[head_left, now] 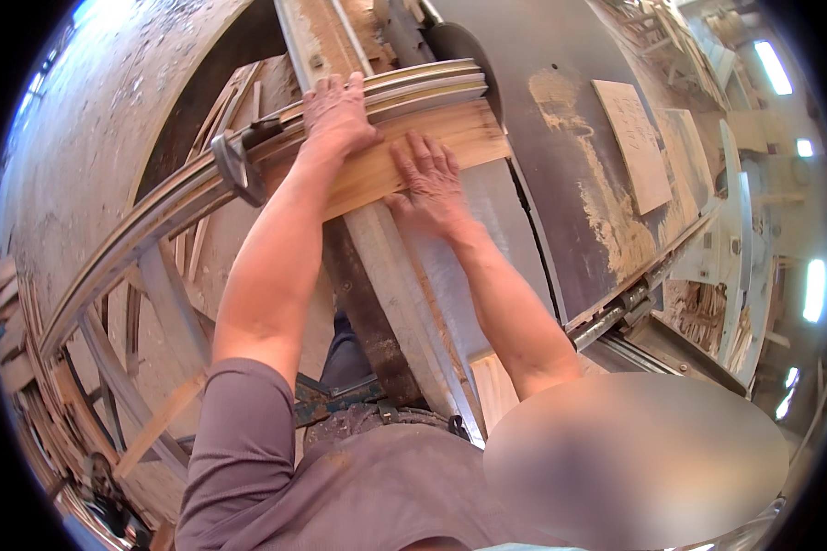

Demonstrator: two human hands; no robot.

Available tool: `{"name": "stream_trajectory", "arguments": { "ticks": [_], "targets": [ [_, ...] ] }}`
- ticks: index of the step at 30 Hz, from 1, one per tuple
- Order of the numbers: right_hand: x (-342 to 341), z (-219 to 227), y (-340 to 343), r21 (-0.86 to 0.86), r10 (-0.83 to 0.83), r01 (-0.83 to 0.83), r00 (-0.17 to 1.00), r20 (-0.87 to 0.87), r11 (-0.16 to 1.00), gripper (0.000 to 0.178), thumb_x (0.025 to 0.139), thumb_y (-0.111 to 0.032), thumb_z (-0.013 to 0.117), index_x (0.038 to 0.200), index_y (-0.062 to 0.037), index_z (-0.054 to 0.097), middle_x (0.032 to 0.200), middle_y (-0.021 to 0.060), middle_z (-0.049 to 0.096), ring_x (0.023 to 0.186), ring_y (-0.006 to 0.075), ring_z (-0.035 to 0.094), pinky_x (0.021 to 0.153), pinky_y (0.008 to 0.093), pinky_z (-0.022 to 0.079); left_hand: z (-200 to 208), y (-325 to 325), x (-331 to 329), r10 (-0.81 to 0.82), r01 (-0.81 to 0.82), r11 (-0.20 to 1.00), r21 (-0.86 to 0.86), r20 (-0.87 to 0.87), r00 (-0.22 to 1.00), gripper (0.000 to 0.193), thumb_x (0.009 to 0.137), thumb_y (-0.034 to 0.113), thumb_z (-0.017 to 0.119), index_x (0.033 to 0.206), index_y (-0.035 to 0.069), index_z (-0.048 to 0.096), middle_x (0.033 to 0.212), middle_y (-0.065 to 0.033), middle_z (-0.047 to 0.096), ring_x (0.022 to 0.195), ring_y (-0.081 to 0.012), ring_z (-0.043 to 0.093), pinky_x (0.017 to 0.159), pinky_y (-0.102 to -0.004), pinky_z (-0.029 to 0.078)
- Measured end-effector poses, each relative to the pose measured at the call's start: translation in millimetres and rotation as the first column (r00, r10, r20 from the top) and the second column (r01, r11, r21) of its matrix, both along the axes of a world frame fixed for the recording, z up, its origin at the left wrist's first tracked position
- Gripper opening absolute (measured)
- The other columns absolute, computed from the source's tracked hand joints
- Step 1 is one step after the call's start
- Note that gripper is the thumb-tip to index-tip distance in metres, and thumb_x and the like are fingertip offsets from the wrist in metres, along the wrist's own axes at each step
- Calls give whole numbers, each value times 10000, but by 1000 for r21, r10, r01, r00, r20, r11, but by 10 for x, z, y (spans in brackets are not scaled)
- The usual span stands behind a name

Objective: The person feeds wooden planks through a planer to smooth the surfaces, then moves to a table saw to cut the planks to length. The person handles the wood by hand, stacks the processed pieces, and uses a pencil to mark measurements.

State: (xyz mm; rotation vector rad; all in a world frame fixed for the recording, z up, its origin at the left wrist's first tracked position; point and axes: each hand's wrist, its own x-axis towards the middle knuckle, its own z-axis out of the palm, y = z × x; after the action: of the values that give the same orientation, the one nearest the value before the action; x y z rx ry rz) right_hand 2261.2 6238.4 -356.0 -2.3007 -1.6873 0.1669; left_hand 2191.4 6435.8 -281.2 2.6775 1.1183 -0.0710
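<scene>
A light wooden board (476, 136) lies flat across the saw table, its far edge along a long metal fence (423, 84). My left hand (335, 119) rests over the fence and the board's far edge, fingers spread and pointing away, thumb toward the board. On the board's near side my right hand (430, 179) presses with fingers stretched out over its face. The board's right end is beside the dark slot (531, 234) in the table. Part of the board's left end is hidden by my left forearm.
A metal stop (237, 170) sits on the fence to the left. The dark tabletop (560, 119) carries sawdust and a thin flat wooden piece (632, 145). A metal rail (616, 317) borders its near side. Offcuts (703, 312) are piled at the right.
</scene>
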Motion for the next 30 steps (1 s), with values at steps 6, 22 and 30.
{"name": "stream_trajectory", "arguments": {
  "ticks": [6,22,30],
  "targets": [
    [-217,151,-261,-5,19,-19,1000,12,1000,878,866,-446,700,1620,-197,325,1694,162,205,1563,359,173,1260,533,114,-48,-281,-336,-21,19,998,61,37,999,873,778,330,771,1540,104,412,1479,-213,461,1442,-384,383,1220,-510,262],
    [-638,447,-752,-119,-10,14,999,40,993,821,930,-475,646,1616,-151,333,1701,171,190,1578,365,126,1274,503,109,-515,-1432,-2288,914,-85,397,-914,386,126,373,848,134,735,1138,-77,635,947,-141,687,851,-237,660,745,-406,526],
    [-648,473,-1214,160,294,-326,936,195,932,521,910,-197,677,1390,-11,601,1454,206,573,1403,367,483,1175,479,362,-726,-2429,-2785,856,-131,455,-881,392,335,217,847,218,783,907,27,700,796,-49,680,703,-147,609,600,-349,507]
  ]
}}
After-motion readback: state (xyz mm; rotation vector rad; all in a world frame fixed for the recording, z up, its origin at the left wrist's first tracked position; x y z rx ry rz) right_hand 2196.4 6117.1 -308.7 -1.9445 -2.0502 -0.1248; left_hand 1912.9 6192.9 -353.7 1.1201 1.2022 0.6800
